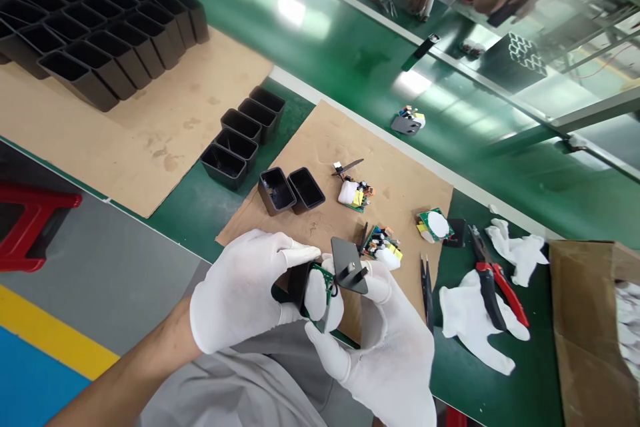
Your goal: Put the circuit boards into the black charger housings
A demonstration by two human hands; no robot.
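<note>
The left hand point(245, 290) partly covers the black case point(299, 282); the carton point(583, 330) is cropped.

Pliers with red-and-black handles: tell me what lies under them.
A white cloth glove lies under part of the red-and-black-handled pliers, with green tabletop around. Whatever the pliers and glove cover cannot be seen.

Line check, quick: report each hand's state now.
Left hand: closed around a black case.
Right hand: closed on the circuit board with its pronged plate.
</note>
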